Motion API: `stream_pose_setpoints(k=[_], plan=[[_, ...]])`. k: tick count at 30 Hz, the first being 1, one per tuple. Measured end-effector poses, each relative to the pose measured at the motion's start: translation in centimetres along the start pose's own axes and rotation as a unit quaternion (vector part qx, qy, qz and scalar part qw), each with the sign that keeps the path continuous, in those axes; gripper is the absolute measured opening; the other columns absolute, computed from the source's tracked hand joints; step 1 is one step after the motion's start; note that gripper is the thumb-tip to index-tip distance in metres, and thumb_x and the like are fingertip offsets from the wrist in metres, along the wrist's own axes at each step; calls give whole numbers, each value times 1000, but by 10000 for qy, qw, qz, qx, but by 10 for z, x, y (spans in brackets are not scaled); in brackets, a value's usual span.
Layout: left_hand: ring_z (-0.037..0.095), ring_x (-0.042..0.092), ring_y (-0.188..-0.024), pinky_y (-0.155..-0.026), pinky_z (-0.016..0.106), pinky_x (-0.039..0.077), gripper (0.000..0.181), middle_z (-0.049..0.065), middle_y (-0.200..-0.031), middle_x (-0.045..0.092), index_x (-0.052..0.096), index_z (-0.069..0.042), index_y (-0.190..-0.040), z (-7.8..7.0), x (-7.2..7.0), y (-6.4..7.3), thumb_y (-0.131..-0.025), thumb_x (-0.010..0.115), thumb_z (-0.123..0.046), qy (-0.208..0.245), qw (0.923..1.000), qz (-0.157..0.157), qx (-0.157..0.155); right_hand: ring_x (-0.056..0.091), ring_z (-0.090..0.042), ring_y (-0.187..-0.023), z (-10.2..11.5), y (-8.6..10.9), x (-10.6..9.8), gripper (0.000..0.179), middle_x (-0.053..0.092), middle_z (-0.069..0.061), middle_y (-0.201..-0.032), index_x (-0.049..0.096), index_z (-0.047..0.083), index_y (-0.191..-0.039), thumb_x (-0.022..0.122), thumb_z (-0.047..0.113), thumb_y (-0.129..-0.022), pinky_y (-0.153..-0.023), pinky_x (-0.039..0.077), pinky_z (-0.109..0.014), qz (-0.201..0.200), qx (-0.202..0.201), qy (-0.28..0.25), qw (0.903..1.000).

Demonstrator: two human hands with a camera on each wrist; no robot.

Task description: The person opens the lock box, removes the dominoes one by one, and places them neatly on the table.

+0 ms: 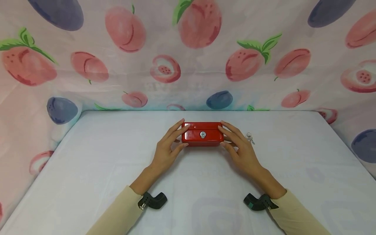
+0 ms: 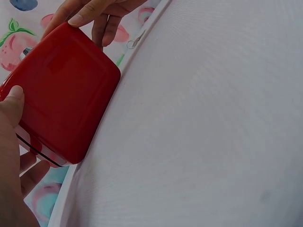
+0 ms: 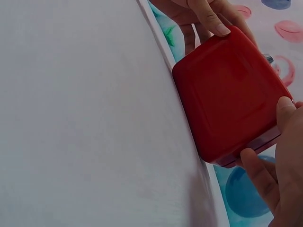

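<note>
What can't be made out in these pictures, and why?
Red lockbox: interior hidden in all views by its closed shell.
Keys: too small in head view to count.
Left hand: cropped by left edge, left wrist view.
Right hand: cropped by right edge, right wrist view.

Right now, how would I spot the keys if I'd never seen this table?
On the white table, find the red box held between the left hand and the right hand. Just to the right of the right hand lie the keys, a small silvery bunch on a ring. Unlike the box, they are touched by neither hand.
</note>
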State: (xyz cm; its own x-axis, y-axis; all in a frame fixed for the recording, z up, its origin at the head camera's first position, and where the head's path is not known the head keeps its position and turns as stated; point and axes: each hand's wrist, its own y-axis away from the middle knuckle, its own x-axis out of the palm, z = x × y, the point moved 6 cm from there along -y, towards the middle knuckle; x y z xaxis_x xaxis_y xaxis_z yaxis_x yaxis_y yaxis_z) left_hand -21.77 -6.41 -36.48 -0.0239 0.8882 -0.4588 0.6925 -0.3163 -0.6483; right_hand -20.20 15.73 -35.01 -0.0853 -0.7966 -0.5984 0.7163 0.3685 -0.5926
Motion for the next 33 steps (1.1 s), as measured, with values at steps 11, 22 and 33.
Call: stream_pose_setpoints(k=[11, 22, 33], plan=[[14, 36, -122, -72, 36, 49, 59, 0, -140, 34, 47, -17, -131, 1, -1, 1, -77, 68, -5, -39, 10000, -55, -38, 54, -18, -105, -3, -2, -5, 65, 34, -4, -139, 43, 12, -133, 66, -6, -75, -72, 49, -21, 250, -83, 57, 9996], [14, 36, -122, -73, 36, 49, 59, 0, -140, 34, 46, -18, -131, 0, 0, 1, -77, 68, -6, -13, 10000, -41, -71, 63, -23, -83, 13, -14, -61, 53, 56, -10, -113, 52, 2, -123, 65, -12, -73, -70, 48, -16, -435, 191, 363, 9982], [14, 37, -121, -72, 37, 49, 59, 1, -139, 35, 47, -17, -130, 0, -1, 0, -77, 68, -6, -12, 10000, -97, 6, 59, -14, -90, -55, 4, -88, 39, 62, -8, -102, 60, 10, -114, 65, -3, -78, -71, 45, -14, -420, 921, 93, 9948]])
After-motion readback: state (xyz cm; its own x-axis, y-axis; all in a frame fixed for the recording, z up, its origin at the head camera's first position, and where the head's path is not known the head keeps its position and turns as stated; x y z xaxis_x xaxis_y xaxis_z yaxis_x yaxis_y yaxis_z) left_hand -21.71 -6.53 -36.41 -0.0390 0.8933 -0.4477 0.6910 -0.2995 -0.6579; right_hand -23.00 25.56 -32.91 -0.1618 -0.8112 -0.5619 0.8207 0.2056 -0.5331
